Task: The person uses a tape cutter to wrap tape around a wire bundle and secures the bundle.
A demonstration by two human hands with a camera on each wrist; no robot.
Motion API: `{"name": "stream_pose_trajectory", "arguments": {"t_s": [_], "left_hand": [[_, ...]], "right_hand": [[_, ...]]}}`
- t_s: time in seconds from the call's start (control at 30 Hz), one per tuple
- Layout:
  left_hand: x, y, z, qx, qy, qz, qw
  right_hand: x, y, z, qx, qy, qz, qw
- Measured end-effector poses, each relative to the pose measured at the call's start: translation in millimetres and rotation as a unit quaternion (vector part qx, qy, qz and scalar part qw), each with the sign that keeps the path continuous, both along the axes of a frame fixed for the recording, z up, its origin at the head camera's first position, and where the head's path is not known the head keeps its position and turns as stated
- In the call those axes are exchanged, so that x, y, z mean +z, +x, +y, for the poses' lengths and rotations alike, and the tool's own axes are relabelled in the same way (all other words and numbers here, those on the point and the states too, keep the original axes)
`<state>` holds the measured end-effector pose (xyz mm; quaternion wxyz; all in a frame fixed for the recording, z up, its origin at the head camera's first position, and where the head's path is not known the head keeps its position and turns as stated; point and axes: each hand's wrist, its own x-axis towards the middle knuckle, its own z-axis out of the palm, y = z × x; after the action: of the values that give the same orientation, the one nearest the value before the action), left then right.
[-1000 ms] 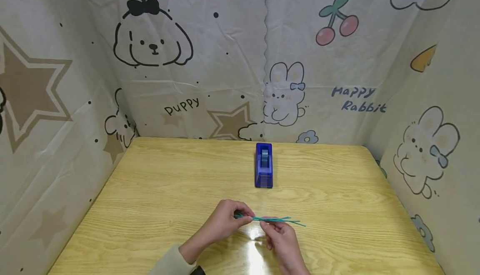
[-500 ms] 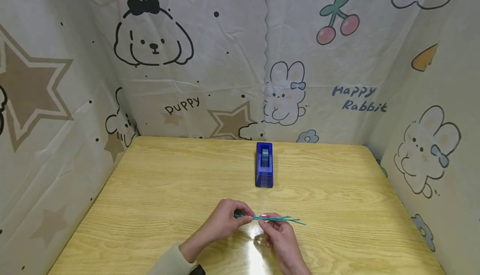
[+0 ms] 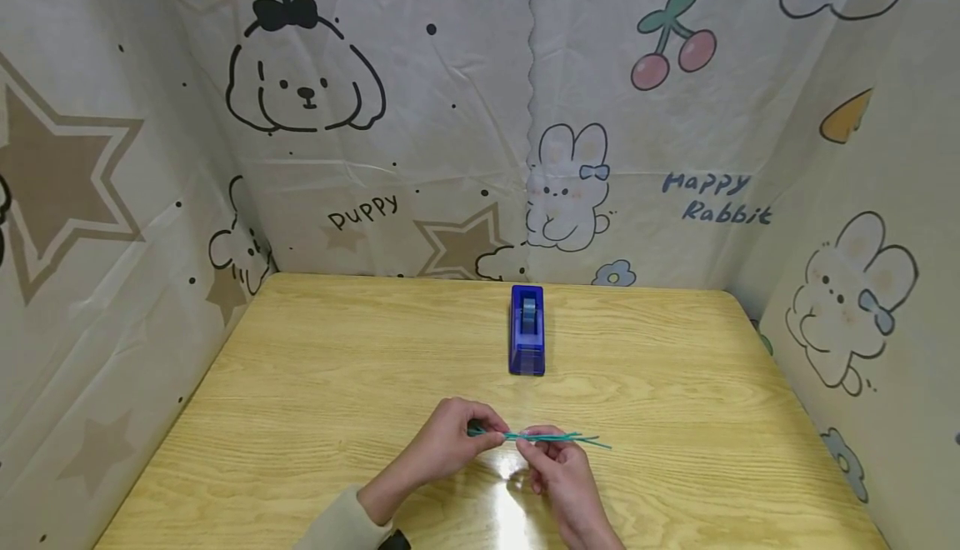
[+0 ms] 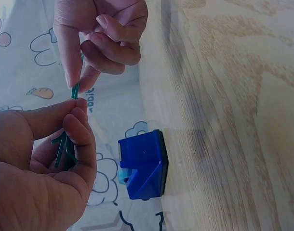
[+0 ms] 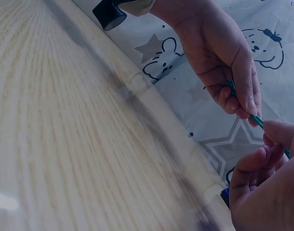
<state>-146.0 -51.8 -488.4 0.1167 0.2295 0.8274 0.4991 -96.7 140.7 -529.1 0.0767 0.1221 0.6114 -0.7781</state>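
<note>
Thin green strands [image 3: 566, 438] pinched by two hands above the tabletop [image 3: 337, 367]

From the head view, I see the left hand [image 3: 453, 442] reaching in from a pale sleeve [image 3: 345, 521], its grip a pinch of thumb and fingers on the green strands. Just beside it, the right hand [image 3: 562, 479] pinches the same bundle, so the two sets of fingertips nearly meet. The strands run roughly sideways between the hands, and their loose ends fan out past the right fingers. Farther back, well apart from both hands, a blue tape dispenser [image 3: 528, 342] stands on the wood-grained tabletop with a roll of tape [image 3: 529, 312] in it. Behind hangs a pale cloth [image 3: 457, 75] printed with rabbits, stars, cherries and a puppy.

From the left wrist, the left hand's thumb and fingers are closed around the bundle, several short green ends splaying out behind them. The right hand comes in from the top, holding the strands just past the left fingertips. The dispenser shows side-on.

From the right wrist, both grips appear on the bundle again, a short green length bare between them. A black object [image 5: 109, 15] sits beside the left cuff, and a sliver of the blue dispenser peeks out by the right fingers.
</note>
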Motion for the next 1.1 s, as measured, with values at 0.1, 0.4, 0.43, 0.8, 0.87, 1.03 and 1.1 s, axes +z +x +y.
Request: {"name": "stream_pose_trajectory", "arguments": {"t_s": [0.1, 0.4, 0.43, 0.8, 0.87, 1.03, 1.1], "left_hand": [[-0.1, -0.1, -0.1, 0.001, -0.001, 0.000, 1.0000], [-1.5, -0.3, 0.1, 0.011, 0.002, -0.009, 0.9999], [-1.8, -0.1, 0.2, 0.013, 0.004, -0.009, 0.9999], [-3.5, 1.8, 0.4, 0.020, 0.015, -0.010, 0.9996], [-4.2, 2.3, 0.8, 0.023, 0.015, -0.010, 0.9996], [-5.3, 4.3, 0.7, 0.027, 0.022, -0.008, 0.9994], [-5.6, 4.5, 0.8, 0.029, 0.023, -0.010, 0.9993]], "right_hand": [[-0.5, -0.2, 0.0, 0.001, -0.003, 0.000, 1.0000], [-1.2, -0.5, -0.3, 0.002, -0.019, 0.005, 0.9998], [-1.2, -0.4, -0.2, 0.002, -0.019, 0.005, 0.9998], [-1.9, 1.7, -0.6, 0.000, -0.010, 0.010, 0.9999], [-1.5, 2.4, -1.0, 0.000, -0.009, 0.012, 0.9999], [-0.6, 3.3, -1.9, -0.002, -0.011, 0.014, 0.9998], [-0.3, 3.4, -2.2, -0.002, -0.011, 0.013, 0.9999]]}}
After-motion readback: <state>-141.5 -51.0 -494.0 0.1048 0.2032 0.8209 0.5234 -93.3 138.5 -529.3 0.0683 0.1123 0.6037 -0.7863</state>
